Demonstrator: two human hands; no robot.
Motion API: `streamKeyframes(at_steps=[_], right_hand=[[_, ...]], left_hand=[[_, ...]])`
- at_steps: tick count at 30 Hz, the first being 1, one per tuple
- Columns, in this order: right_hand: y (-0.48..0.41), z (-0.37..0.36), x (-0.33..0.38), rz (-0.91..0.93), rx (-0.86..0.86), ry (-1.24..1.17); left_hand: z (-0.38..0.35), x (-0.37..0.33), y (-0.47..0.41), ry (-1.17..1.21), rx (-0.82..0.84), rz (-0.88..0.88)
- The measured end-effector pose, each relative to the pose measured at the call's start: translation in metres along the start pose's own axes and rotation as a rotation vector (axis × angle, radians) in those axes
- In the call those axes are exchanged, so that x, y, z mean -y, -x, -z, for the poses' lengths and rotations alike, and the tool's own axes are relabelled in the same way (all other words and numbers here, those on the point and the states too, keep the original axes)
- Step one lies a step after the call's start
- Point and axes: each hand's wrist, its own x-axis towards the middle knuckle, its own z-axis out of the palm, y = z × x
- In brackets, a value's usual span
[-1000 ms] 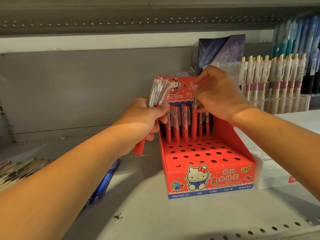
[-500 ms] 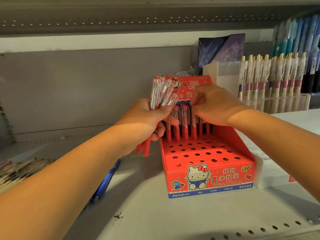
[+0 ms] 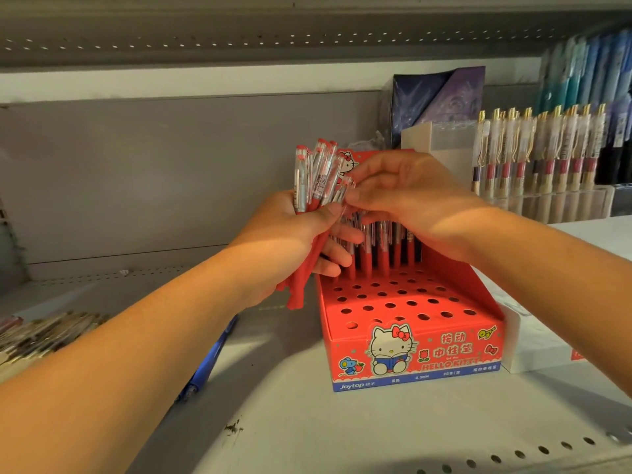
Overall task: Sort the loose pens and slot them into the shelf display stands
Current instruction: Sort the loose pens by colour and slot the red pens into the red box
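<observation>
A heap of loose pens (image 3: 41, 333) lies at the shelf's (image 3: 307, 422) far left, with a blue pen (image 3: 212, 360) nearer the middle. The left hand (image 3: 290, 234) grips a bundle of red pens (image 3: 314, 186) upright, fingers wrapped round the barrels. The right hand (image 3: 410, 196) pinches the outermost pen (image 3: 344, 188) of that bundle between thumb and fingers. Below stands the red display stand (image 3: 410, 309), its back row holding slotted pens (image 3: 383, 248). Further right, a clear stand (image 3: 564, 203) holds gold-clipped pens (image 3: 547, 148).
</observation>
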Motion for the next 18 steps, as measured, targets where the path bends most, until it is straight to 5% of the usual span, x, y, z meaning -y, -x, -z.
streamKeyframes(at_steps=[10, 18], right_hand=[[-0.004, 0.009, 0.007, -0.068, -0.175, -0.319], [-0.011, 0.025, 0.001, 0.026, -0.322, 0.407]], left_hand=[[0.006, 0.002, -0.005, -0.076, -0.098, 0.017], [0.006, 0.001, -0.004, -0.075, -0.099, 0.017]])
